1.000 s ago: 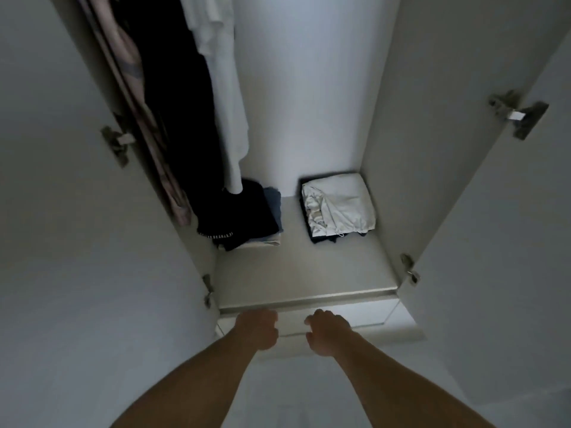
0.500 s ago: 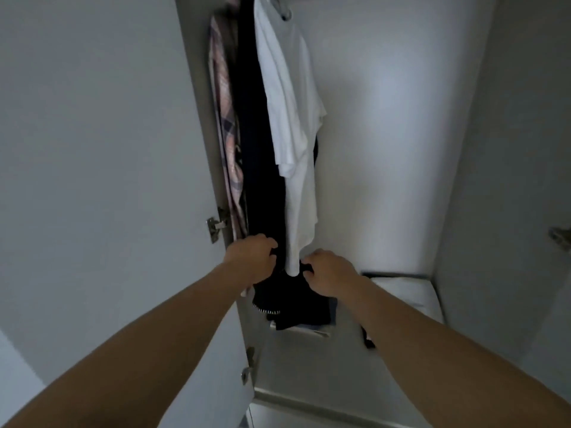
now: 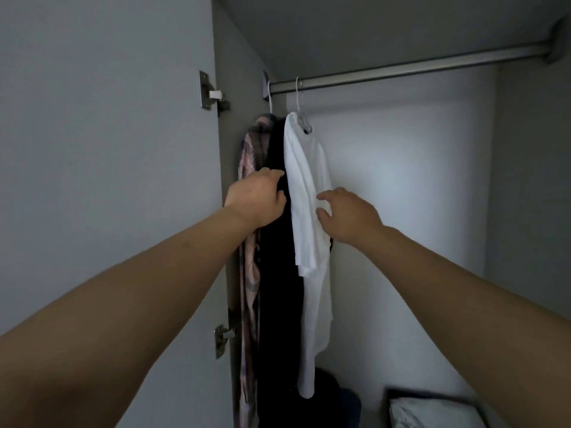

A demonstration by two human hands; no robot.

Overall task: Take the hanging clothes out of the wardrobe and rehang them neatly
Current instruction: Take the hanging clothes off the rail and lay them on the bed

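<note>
Wardrobe rail (image 3: 401, 69) carries clothes; left hand (image 3: 256, 199) grips dark garment (image 3: 278, 273), right hand (image 3: 349, 214) spread beside white shirt (image 3: 309, 180).

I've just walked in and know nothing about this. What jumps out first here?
Two bare arms reach into an open wardrobe. The left hand is at the dark garment, its fingers hidden in the fabric, while the right hand, fingers loose, touches the white shirt. Both garments and a plaid shirt are bunched at the left end of the rail, the rest of it bare.
</note>
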